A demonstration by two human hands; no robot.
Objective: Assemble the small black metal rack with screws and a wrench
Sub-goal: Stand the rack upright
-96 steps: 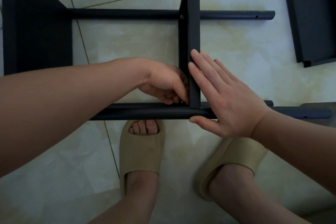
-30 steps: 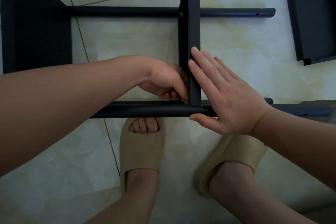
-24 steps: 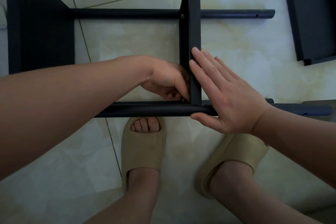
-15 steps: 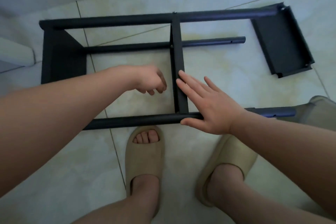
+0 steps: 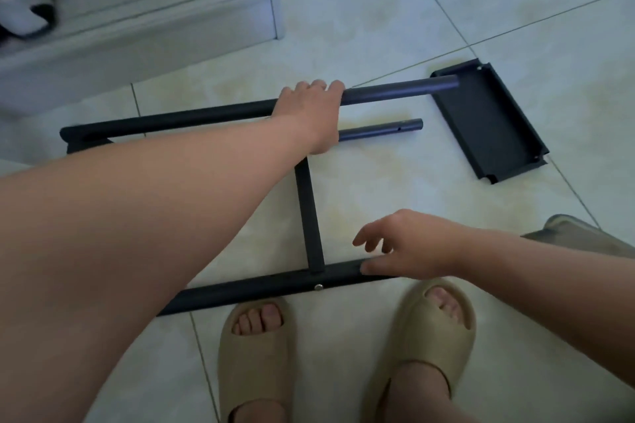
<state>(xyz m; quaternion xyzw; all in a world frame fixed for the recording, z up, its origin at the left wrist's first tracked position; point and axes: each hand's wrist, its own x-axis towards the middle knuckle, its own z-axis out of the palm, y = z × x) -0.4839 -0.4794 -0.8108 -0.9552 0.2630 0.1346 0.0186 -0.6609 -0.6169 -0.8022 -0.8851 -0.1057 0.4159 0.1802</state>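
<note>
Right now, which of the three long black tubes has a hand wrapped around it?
The farthest tube, which the left hand grips. The right hand merely touches the nearest tube with its fingers; the short middle tube lies ungripped.

Single head-worn view, aimed steeply down at tiled floor (image 5: 378,27), rack frame (image 5: 311,216) seen close at centre, sandalled feet (image 5: 256,347) at 6 o'clock, shoe shelf (image 5: 137,27) at 11 o'clock.

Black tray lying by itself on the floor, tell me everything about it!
The black tray looks like thin metal: a long flat rectangle with low raised edges and notched corners. It lies open side up on the pale tiled floor, right of the rack frame. Nobody holds it. The far tube overlaps one corner at its end; contact is unclear.
</note>
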